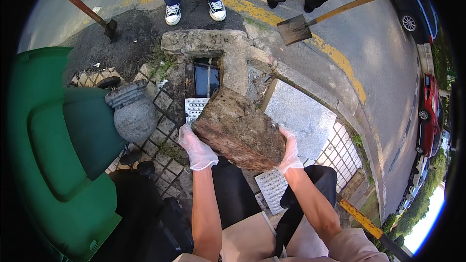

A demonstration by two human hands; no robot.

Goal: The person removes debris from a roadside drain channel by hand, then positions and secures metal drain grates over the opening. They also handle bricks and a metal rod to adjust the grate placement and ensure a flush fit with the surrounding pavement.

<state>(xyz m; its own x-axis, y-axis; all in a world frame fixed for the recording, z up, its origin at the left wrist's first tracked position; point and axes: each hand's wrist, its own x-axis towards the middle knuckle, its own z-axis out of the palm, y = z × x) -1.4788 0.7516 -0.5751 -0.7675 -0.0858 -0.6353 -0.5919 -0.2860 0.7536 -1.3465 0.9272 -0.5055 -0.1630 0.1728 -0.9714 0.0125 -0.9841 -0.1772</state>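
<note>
Between my two hands is a rough, dirt-caked stone block, brown and tilted, held up in front of my knees. My left hand, in a clear thin glove, grips its left end. At the opposite end my right hand, gloved the same way, clasps the block's side. Just beyond the block lies an open drain hole with dark water and a thin rod-like piece across it. A concrete kerb piece borders the hole's far side. Flat to the right rests a light grey stone slab.
A green wheeled bin and a round stone bollard stand left. Studded tiles lie near my knees. One person's sneakers are beyond the kerb; another person stands right by a shovel. Parked cars line the road.
</note>
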